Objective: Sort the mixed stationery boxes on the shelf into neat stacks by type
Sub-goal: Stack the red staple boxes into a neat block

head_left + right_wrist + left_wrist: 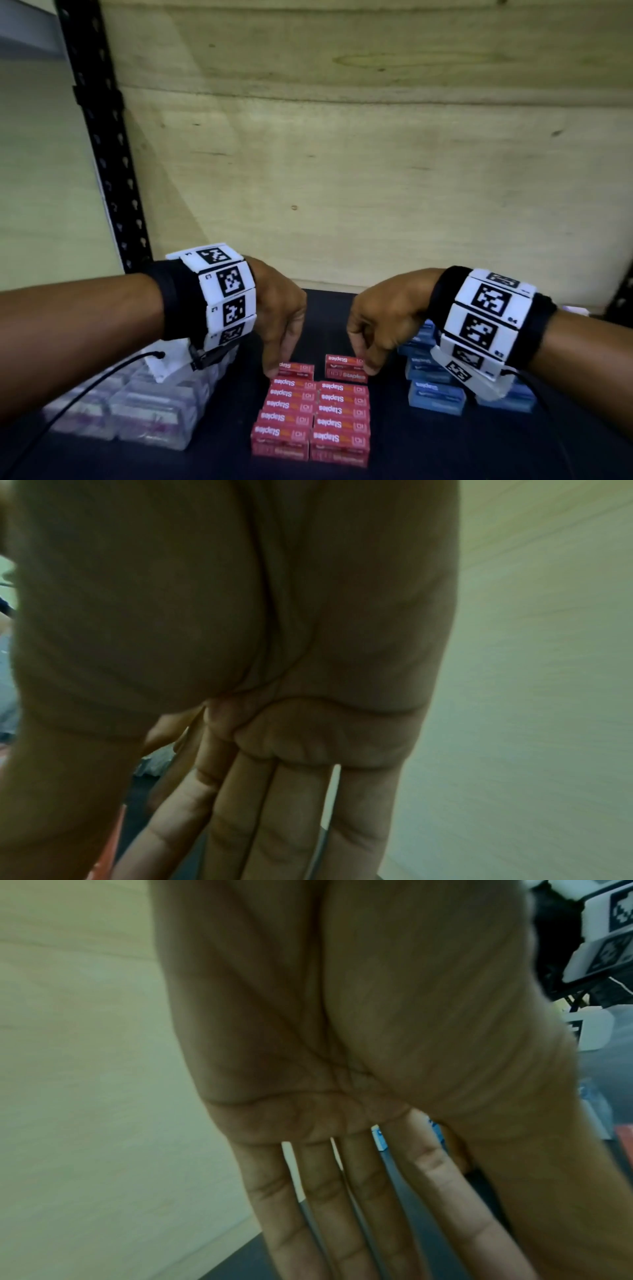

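We see a dark shelf [394, 462] backed by a pale plywood panel [342, 171], with a black perforated upright [113, 171] at its left. In the middle lie red staples boxes [311, 421] packed in two touching columns, with two more red boxes behind them, set slightly apart. To the left sit clear plastic boxes [137, 411]; to the right, blue boxes [435, 394] are stacked.

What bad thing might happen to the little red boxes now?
The back red box sits apart from the red rows, so a push from the right hand may leave it crooked. The left hand touches another back box; sliding it carelessly might shove the neat rows. The right wrist hangs close over the blue boxes and could knock them.
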`<state>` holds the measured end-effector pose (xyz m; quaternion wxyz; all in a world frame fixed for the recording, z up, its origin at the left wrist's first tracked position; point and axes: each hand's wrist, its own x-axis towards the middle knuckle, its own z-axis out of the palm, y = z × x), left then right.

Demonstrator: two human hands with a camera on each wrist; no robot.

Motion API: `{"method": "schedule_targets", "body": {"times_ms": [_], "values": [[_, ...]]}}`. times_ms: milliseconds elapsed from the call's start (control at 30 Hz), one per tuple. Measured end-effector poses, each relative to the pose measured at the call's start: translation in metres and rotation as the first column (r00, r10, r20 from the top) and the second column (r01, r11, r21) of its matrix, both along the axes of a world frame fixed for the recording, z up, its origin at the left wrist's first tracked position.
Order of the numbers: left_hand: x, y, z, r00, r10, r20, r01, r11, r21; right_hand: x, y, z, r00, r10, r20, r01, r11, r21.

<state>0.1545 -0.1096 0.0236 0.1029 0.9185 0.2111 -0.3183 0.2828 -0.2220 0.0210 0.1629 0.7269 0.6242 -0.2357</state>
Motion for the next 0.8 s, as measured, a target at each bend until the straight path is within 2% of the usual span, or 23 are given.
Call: {"method": "schedule_targets", "body": {"times_ms": [267,433,600,800], "values": [[-0.015,-0.007,0.002,0.997,-0.073,-0.016,0.073,0.997,-0.006,-0.008,-0.013,0.002,0.999,0.042,0.004,-0.042,0.999,-0.027],[-0.017,-0.005,-0.001,0.993,-0.121,-0.013,0.121,0.993,-0.004,-0.009,-0.015,0.006,0.999,0.052,-0.007,-0.053,0.994,-0.097],[-0.014,0.000,-0.004,0.997,-0.078,-0.021,0.076,0.993,-0.090,-0.010,-0.012,0.007,0.997,0.071,-0.023,-0.073,0.990,-0.120],[-0.017,-0.001,-0.004,0.994,-0.096,-0.042,0.091,0.990,-0.109,-0.008,-0.008,0.003,0.996,0.064,-0.054,-0.069,0.992,-0.109]]}}
